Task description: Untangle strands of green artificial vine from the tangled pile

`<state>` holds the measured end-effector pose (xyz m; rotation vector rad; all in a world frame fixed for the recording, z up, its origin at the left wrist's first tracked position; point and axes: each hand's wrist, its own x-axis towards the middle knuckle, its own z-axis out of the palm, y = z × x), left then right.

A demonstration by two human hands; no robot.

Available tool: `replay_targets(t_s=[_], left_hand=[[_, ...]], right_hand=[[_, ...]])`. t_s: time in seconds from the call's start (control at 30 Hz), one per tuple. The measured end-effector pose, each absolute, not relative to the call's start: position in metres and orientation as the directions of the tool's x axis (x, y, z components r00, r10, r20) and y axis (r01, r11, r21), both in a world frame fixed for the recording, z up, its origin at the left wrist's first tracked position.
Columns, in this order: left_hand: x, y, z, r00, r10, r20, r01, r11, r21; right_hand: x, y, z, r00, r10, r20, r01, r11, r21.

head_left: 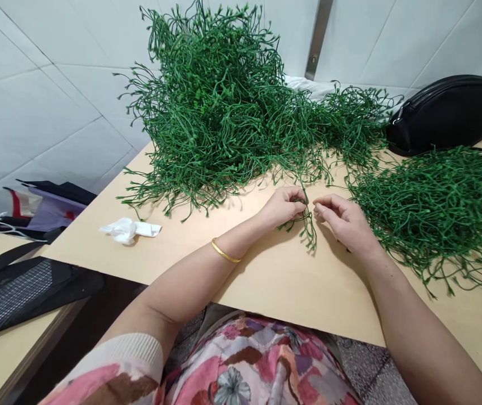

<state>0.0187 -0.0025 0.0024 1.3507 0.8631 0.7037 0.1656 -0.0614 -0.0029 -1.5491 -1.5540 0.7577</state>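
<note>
Over the middle of the table, my left hand [285, 208] is closed around a few green artificial plant stems [309, 233], whose budded tips hang down below the fingers. Just to its right, my right hand [344, 222] has its thumb and forefinger pinched together close to the stems. Whether a stem lies between those fingertips is too small to make out. Beyond both hands rises a tall heap of the same green stems [219, 112]. A lower, flatter pile of stems [438, 202] lies beside my right forearm.
A black bag [451, 112] stands at the back right by the tiled wall [363, 39]. Crumpled white tissue [126, 230] lies on the pale wooden table [173, 247] at left. A black mesh pouch [21, 287] and folded fabrics [50, 208] sit on a neighbouring surface.
</note>
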Motion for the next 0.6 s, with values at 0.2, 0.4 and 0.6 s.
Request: replay_targets(t_s=[0.2, 0.4, 0.6], left_hand=[[0.0182, -0.0016, 0.0006, 0.507, 0.859, -0.066, 0.018, 0.066, 0.998], [0.0173, -0.0028, 0.0052, 0.498, 0.863, -0.080, 0.117, 0.025, 0.993], [0.0162, -0.0018, 0.0051, 0.553, 0.823, -0.129, 0.075, 0.105, 0.992]], right_hand=[[0.1631, -0.0613, -0.0078, -0.034, 0.989, 0.143, 0.606, 0.134, -0.784], [0.1647, -0.0627, -0.0043, 0.031, 0.993, 0.114, 0.582, 0.075, -0.810], [0.1643, -0.0619, -0.0023, 0.068, 0.989, 0.130, 0.527, 0.076, -0.847]])
